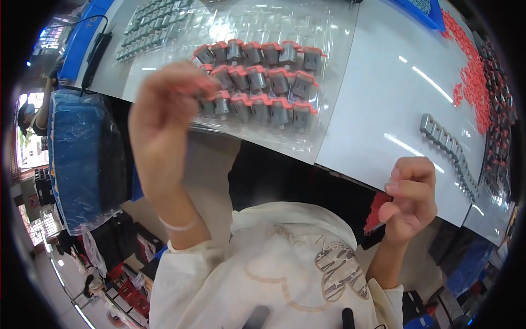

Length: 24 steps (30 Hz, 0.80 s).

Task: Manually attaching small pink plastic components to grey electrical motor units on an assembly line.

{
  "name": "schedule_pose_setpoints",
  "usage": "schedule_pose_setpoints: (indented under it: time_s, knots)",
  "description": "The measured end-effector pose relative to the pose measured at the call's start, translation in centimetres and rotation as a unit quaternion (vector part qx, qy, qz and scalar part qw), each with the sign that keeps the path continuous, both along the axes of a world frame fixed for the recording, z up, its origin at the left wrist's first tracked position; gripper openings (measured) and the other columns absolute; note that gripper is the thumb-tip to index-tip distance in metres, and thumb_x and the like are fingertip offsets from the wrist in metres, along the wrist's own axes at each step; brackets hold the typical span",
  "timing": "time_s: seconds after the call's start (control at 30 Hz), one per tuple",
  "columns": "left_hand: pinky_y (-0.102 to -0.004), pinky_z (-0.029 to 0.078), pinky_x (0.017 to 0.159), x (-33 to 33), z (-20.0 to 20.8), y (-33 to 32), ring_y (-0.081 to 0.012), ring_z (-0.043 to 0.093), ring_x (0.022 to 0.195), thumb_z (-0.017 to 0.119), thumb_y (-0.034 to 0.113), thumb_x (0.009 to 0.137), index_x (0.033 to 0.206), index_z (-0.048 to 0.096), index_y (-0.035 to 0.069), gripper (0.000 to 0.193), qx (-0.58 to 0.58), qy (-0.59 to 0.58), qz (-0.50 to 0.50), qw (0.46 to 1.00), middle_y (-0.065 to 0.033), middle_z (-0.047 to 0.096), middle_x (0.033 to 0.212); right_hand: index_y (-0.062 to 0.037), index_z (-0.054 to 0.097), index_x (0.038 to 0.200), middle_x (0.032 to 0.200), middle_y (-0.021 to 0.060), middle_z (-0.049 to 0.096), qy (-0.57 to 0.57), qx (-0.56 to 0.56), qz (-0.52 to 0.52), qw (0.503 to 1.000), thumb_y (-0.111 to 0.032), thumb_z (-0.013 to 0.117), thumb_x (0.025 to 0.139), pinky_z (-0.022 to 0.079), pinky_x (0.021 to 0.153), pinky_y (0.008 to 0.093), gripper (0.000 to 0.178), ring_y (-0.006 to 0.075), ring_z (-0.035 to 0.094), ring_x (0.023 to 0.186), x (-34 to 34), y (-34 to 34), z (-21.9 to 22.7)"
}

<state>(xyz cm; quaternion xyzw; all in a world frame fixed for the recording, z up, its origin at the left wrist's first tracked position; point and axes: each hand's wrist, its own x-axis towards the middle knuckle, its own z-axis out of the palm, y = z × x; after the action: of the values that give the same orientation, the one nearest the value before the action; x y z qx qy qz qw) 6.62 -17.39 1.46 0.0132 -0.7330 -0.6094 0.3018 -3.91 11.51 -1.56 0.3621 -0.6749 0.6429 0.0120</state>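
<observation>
My left hand (164, 112) is smeared by motion over the near left edge of a clear plastic tray (296, 143). Its fingers bend toward the tray. A blurred reddish patch shows at the fingertips, and I cannot tell whether they hold anything. Rows of small grey metal motors (256, 78) with red caps stand in the tray, the closest ones beside these fingers. My right hand (413, 200) hovers at the table's front edge, fingers curled, thumb apart from them, nothing visible between. Farther right, a line of grey metal parts (449, 145) lies on the white table (378, 104).
Many loose red pieces (474, 77) lie heaped at the right. Behind them is a blue bin (422, 13) of small light-blue parts. More grey parts (156, 24) stand at the far left. A plastic-wrapped blue stack (82, 159) stands left of the table.
</observation>
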Motion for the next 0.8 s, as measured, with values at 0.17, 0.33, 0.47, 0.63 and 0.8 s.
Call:
schedule_pose_setpoints:
  time_s: [0.17, 0.33, 0.47, 0.63, 0.8]
  knots:
    - [-0.0248, 0.045, 0.079, -1.3, 1.1, -5.7, -0.014, 0.056, 0.087, 0.055, 0.006, 0.089, 0.102, 0.053, -0.001, 0.015, -0.074, -0.121, 0.162, 0.977, -0.0071, 0.059, 0.093, -0.0073, 0.068, 0.082, 0.084, 0.0063, 0.052, 0.092, 0.096, -0.042, 0.99, -0.03, 0.078, 0.065, 0.037, 0.057, 0.0258, 0.03, 0.0173, 0.047, 0.072, 0.3, 0.6, -0.5]
    - [-0.0251, 0.044, 0.08, -2.0, 0.3, -7.0, -0.0144, 0.059, 0.086, 0.059, 0.008, 0.086, 0.098, 0.056, 0.001, 0.014, -0.19, -0.227, 0.158, 0.942, -0.0063, 0.062, 0.089, -0.008, 0.068, 0.082, 0.084, 0.0053, 0.053, 0.139, 0.116, -0.057, 0.982, -0.027, 0.078, 0.065, 0.038, 0.057, 0.0271, 0.028, 0.0187, 0.049, 0.074, 0.3, 0.2, -0.4]
    - [-0.0288, 0.045, 0.08, -2.9, -0.1, -6.7, -0.0168, 0.061, 0.082, 0.06, 0.011, 0.083, 0.093, 0.061, 0.002, 0.014, -0.314, -0.232, 0.179, 0.903, -0.0074, 0.065, 0.084, -0.0057, 0.065, 0.084, 0.086, 0.0078, 0.053, 0.114, 0.129, -0.058, 0.983, -0.027, 0.076, 0.07, 0.036, 0.061, 0.029, 0.028, 0.0203, 0.048, 0.076, 0.2, 0.5, -0.6]
    - [-0.0286, 0.045, 0.076, -2.6, 0.5, -6.6, -0.017, 0.059, 0.086, 0.057, 0.014, 0.087, 0.096, 0.062, 0.002, 0.016, -0.32, -0.297, 0.18, 0.881, -0.0083, 0.062, 0.096, -0.0045, 0.066, 0.085, 0.087, 0.0096, 0.054, 0.122, 0.128, -0.056, 0.983, -0.015, 0.076, 0.07, 0.039, 0.057, 0.0265, 0.021, 0.0194, 0.049, 0.076, -0.3, 0.3, -0.2]
    - [-0.0274, 0.045, 0.072, -2.9, 2.0, -3.8, -0.0161, 0.058, 0.087, 0.055, 0.014, 0.089, 0.098, 0.061, 0.003, 0.016, -0.393, -0.259, 0.231, 0.852, -0.0074, 0.061, 0.098, -0.0043, 0.067, 0.084, 0.087, 0.0095, 0.055, 0.029, 0.082, -0.017, 0.996, 0.0, 0.072, 0.066, 0.042, 0.056, 0.0247, 0.019, 0.0171, 0.052, 0.074, -0.4, 1.2, 0.8]
